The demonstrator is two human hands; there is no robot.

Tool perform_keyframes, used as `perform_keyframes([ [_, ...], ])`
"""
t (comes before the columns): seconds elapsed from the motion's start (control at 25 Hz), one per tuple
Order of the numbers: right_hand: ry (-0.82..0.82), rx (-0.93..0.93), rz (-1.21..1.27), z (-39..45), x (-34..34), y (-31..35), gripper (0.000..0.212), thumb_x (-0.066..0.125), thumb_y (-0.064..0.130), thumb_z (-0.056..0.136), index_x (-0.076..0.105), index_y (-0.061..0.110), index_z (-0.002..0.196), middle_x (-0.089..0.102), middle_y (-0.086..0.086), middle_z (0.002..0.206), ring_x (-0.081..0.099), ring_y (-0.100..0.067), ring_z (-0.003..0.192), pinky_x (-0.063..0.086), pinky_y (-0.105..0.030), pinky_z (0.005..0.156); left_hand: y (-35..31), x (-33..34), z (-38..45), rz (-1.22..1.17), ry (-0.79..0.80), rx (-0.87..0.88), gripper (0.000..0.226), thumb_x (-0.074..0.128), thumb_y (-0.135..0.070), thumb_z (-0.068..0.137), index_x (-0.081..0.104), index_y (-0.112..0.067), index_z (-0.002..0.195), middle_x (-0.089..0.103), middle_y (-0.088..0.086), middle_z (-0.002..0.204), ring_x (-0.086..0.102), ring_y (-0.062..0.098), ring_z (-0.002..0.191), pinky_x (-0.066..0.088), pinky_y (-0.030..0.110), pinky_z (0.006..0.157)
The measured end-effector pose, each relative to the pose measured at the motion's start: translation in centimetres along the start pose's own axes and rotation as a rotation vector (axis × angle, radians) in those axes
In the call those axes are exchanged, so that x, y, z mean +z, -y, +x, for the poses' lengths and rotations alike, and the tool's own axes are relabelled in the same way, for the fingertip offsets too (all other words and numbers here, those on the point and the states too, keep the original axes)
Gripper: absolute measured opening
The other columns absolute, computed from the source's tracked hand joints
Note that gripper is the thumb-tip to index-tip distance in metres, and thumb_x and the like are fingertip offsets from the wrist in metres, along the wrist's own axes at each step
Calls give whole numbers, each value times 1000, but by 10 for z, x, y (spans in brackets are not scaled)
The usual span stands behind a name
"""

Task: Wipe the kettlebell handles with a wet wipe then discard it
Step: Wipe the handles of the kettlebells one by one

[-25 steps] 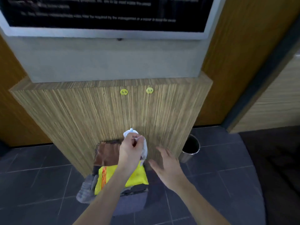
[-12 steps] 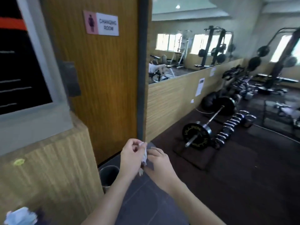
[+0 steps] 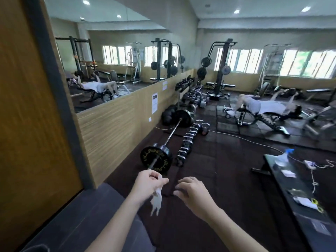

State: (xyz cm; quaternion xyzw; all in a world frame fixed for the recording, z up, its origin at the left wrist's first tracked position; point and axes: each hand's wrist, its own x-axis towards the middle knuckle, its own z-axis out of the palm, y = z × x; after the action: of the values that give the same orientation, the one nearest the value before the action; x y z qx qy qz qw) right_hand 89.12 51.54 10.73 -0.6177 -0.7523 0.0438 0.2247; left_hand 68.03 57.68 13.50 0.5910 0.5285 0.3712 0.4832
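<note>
A white wet wipe hangs crumpled from the fingertips of my left hand, which pinches it at the bottom middle of the view. My right hand is beside it, a little apart, with fingers spread and nothing in it. A row of chrome-handled kettlebells stands on the dark floor ahead, and a black kettlebell sits at its far end. Both hands are well short of the row.
A loaded barbell lies left of the kettlebell row beside a low wooden wall. At right stands a black bench with a spray bottle and papers. A person lies on an exercise bench farther back. A cable crosses the floor.
The view has swung from the wooden cabinet and wipe pack round to the gym floor. My hands have come apart; the wipe now hangs from my left hand alone.
</note>
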Motion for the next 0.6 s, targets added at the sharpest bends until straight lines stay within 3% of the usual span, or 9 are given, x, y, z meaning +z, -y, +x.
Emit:
perform_keyframes([
  [0.08, -18, 82, -34, 4, 4, -55, 44, 53, 59, 96, 78, 28, 113, 72, 11, 121, 61, -15, 128, 52, -39, 101, 8, 33, 41, 36, 53, -28, 24, 88, -13, 81, 72, 3, 88, 65, 5, 63, 64, 16, 54, 56, 35, 53],
  [0.16, 12, 159, -95, 14, 16, -107, 50, 47, 60, 99, 72, 28, 128, 67, 9, 135, 54, -18, 139, 48, -39, 109, 18, 61, 84, 80, 66, -37, 21, 83, -11, 87, 72, 6, 85, 65, 7, 64, 67, 16, 58, 64, 40, 57],
  [0.24, 107, 249, -139, 34, 23, -147, 55, 46, 58, 103, 54, 29, 149, 48, 5, 159, 33, -20, 156, 33, -38, 122, 20, 79, 127, 155, 47, -22, 25, 78, -16, 90, 69, 5, 80, 62, 2, 63, 64, 9, 57, 61, 33, 56],
  [0.32, 145, 302, -151, 73, 31, -191, 62, 43, 57, 105, 37, 28, 160, 31, 3, 170, 17, -20, 162, 20, -37, 127, 19, 97, 184, 255, 41, 27, 28, 72, -24, 94, 67, -1, 80, 59, -4, 66, 58, 7, 60, 49, 23, 57],
  [0.48, 191, 337, -156, 181, 35, -268, 67, 42, 56, 106, 29, 25, 164, 24, -3, 173, 12, -24, 163, 17, -39, 129, 12, 125, 313, 342, 9, 48, 21, 60, -31, 100, 66, -14, 88, 70, -3, 83, 64, 15, 78, 50, 30, 72],
  [0.6, 186, 339, -163, 258, 34, -317, 65, 43, 54, 107, 32, 24, 162, 26, -4, 172, 13, -26, 163, 17, -41, 128, 5, 148, 389, 349, -50, 45, 17, 55, -31, 104, 62, -18, 95, 69, -2, 89, 64, 15, 85, 48, 33, 74],
])
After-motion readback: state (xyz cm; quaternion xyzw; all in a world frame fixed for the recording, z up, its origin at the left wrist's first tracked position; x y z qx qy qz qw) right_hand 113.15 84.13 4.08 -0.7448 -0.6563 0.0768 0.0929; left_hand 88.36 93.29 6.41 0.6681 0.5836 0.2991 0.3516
